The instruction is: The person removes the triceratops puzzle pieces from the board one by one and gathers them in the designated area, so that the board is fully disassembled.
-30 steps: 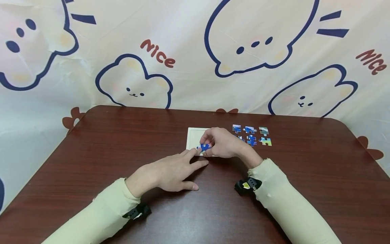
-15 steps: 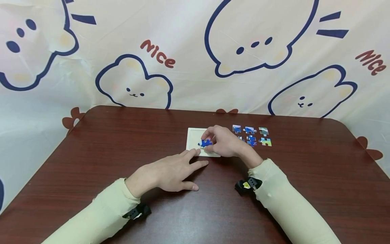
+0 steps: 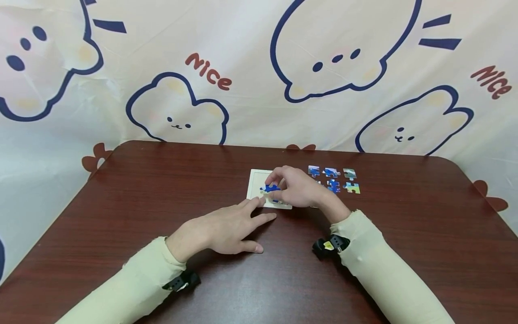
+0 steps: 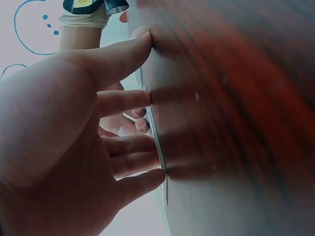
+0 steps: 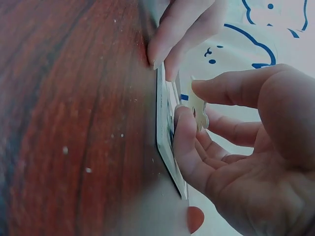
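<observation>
My right hand (image 3: 297, 186) pinches a blue jigsaw puzzle piece (image 3: 270, 188) over a white puzzle tray (image 3: 254, 182). In the right wrist view, the pale back of the puzzle piece (image 5: 199, 109) shows between thumb and fingers, tilted and close above the tray (image 5: 162, 113). Partly hidden under the right thumb, another bluish bit (image 3: 277, 201) shows in the tray's near part. My left hand (image 3: 224, 227) lies with spread fingers on the table, its foremost fingertips at the tray's near left edge. The left wrist view shows those fingers (image 4: 133, 144) straight along the thin tray edge.
Several loose puzzle pieces (image 3: 332, 186) lie in rows on the brown table (image 3: 162, 189), right of the tray; my right hand covers part of the nearer row. A patterned cloth (image 3: 251, 117) hangs behind the table's far edge.
My right hand has lifted the puzzle piece away from the tray's near edge, then shifted it slightly left. My left hand stays in place.
</observation>
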`<state>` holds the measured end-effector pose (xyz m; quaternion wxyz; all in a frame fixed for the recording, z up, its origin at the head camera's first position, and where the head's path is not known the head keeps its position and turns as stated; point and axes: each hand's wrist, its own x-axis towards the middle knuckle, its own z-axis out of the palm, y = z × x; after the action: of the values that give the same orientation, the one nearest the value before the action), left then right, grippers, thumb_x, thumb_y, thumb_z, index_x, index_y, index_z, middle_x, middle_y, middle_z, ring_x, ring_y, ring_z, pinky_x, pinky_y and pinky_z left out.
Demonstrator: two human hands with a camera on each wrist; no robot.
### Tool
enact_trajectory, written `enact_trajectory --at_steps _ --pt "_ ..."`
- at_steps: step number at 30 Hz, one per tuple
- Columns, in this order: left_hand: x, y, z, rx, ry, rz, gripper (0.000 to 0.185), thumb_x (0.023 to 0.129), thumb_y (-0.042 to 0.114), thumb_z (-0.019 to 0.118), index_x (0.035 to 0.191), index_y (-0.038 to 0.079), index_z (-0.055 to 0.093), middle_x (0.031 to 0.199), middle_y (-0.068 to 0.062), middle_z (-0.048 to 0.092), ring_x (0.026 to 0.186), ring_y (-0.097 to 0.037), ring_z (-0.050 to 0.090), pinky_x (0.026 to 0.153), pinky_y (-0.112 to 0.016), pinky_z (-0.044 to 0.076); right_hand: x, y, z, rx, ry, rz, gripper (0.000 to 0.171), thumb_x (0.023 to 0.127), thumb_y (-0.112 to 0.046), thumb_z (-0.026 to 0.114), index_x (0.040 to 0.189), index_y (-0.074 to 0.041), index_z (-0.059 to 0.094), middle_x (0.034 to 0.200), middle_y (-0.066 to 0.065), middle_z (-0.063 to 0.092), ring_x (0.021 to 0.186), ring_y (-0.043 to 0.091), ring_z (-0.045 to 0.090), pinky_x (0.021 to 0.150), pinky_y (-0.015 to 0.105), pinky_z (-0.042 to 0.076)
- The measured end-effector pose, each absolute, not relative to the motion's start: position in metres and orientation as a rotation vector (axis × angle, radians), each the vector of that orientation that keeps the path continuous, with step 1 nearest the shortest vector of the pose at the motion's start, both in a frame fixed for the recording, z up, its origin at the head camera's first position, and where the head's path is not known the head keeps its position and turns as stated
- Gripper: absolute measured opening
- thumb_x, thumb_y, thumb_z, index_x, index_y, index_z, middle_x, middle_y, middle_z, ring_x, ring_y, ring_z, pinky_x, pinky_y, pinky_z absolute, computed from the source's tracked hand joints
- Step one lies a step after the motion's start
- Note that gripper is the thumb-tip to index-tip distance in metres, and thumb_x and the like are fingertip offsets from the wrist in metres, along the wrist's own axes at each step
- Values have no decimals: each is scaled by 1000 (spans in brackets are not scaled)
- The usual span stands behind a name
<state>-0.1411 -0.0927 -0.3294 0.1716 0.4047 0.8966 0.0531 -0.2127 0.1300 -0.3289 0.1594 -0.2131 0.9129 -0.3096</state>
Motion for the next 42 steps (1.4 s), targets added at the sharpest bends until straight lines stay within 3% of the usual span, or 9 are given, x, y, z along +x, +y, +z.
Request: enact_trajectory --at_steps 8,15,21,42 --pt "-141 -92 -329 1141 2539 152 75 104 51 65 166 19 38 176 -20 23 161 -37 31 122 -51 44 -213 134 -324 -626 2600 -926 32 99 -22 75 129 -13 68 118 8 67 100 24 66 79 33 56" --pt "-141 -91 -330 1144 2542 146 75 104 51 65 165 18 39 174 -21 26 160 -38 33 124 -49 42 -211 148 -319 -607 2665 -915 40 102 -22 72 142 -17 66 128 10 63 108 28 64 95 45 55" --pt "-141 -91 -329 1136 2531 158 75 104 50 65 166 18 38 174 -21 25 161 -38 32 126 -49 40 -207 170 -320 -597 2724 -892 37 102 -19 72 139 -20 69 135 10 61 114 31 62 102 53 53" --pt "-140 -91 -330 1103 2535 163 75 104 50 65 167 20 37 175 -19 24 162 -37 30 124 -48 42 -181 253 -322 -487 2798 -776 34 94 -18 81 127 -15 75 122 14 62 104 26 58 80 34 52"
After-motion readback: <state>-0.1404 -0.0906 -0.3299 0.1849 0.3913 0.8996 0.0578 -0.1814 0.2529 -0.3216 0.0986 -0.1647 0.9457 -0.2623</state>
